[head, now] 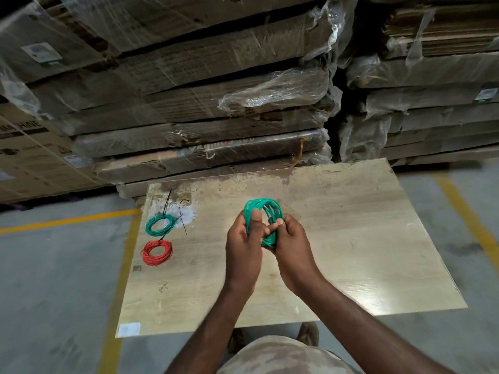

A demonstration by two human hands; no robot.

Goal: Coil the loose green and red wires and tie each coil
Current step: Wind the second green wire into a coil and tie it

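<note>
I hold a coil of green wire above the middle of the wooden board. My left hand grips the coil's left side, thumb pressed over the strands. My right hand grips its lower right part, a finger hooked through the loop. On the board's left side lie a smaller green coil with a black tie, and just below it a red coil. A loose black cable tie lies beside the small green coil.
Stacks of flattened cardboard wrapped in plastic film rise right behind the board. Grey concrete floor with yellow lines surrounds the board. My shoes show below the board's near edge.
</note>
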